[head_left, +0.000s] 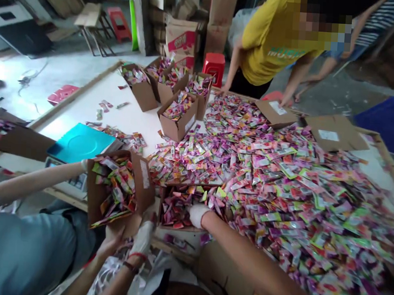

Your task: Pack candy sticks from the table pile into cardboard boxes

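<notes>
My right hand (198, 214), in a white glove, reaches into an open cardboard box (180, 206) at the table's near edge, its fingers curled down onto the colourful sachets inside. My left hand (143, 237), also gloved and with a red band at the wrist, is pressed against the lower flap of a tilted box (119, 189) full of sachets. A co-worker's gloved hand (84, 165) holds that box's far side, and a bare hand (111, 244) supports it from below. A huge pile of sachets (281, 188) covers the table to my right.
Several filled boxes (177, 113) stand at the table's far middle. A teal tray (80, 142) lies on the left. Flat cardboard pieces (334, 133) rest on the pile. A person in a yellow shirt (273, 41) leans over the far edge. Red stools (214, 66) stand on the floor.
</notes>
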`<state>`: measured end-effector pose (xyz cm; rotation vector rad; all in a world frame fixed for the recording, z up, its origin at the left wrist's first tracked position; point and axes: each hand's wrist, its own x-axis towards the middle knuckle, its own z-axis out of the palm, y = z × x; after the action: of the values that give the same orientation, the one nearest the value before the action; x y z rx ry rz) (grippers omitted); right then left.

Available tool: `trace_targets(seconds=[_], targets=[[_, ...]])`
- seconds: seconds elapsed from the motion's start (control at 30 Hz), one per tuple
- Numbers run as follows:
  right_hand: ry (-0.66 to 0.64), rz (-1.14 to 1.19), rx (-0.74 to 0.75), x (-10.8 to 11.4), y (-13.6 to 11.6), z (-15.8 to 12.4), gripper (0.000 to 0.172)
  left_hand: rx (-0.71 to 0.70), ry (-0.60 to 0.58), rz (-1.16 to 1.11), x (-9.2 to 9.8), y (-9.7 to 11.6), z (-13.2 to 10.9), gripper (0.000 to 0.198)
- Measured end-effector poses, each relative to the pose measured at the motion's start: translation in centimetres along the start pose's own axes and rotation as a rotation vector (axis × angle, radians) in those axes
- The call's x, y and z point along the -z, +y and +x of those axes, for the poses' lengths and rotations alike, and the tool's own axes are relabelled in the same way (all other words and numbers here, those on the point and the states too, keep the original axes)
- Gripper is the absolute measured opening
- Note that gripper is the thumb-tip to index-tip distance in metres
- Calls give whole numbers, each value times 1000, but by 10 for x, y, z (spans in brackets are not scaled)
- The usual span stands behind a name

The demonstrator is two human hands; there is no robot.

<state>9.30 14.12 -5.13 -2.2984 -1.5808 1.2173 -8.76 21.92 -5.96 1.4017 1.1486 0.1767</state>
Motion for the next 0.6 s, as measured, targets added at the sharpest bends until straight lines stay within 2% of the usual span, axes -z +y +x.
trace_targets(seconds=[0.07,0.13,0.17,0.2,0.23,0.3,0.33,0.37,0.4,0.47,0.53,0.6], targets=[[-38,14,69,11,0,-19,33,-188,78,147,14,18,-2,27],[-59,68,176,33,8,-51,32,-342,34,348,16,41,-1,28],[-20,109,183,46,14,-70,30,-433,-4,518,13,54,1,27],[57,137,130,58,22,-87,29,-525,-37,720,8,66,3,27],[157,141,11,68,31,-101,28,-601,-60,921,2,77,6,27],[341,61,-294,78,44,-115,26,-666,-93,1198,-14,91,12,30],[384,-14,-405,76,47,-113,27,-664,-137,1271,-22,94,17,33],[383,-95,-440,70,47,-106,28,-638,-194,1317,-31,94,21,35],[352,-158,-409,61,43,-96,26,-593,-250,1345,-38,91,26,39],[267,-208,-251,37,27,-67,28,-484,-335,1367,-46,83,35,42],[179,-183,-116,17,10,-40,35,-416,-407,1371,-43,79,39,37],[121,-130,-54,10,0,-24,33,-445,-482,1337,-30,83,35,23]])
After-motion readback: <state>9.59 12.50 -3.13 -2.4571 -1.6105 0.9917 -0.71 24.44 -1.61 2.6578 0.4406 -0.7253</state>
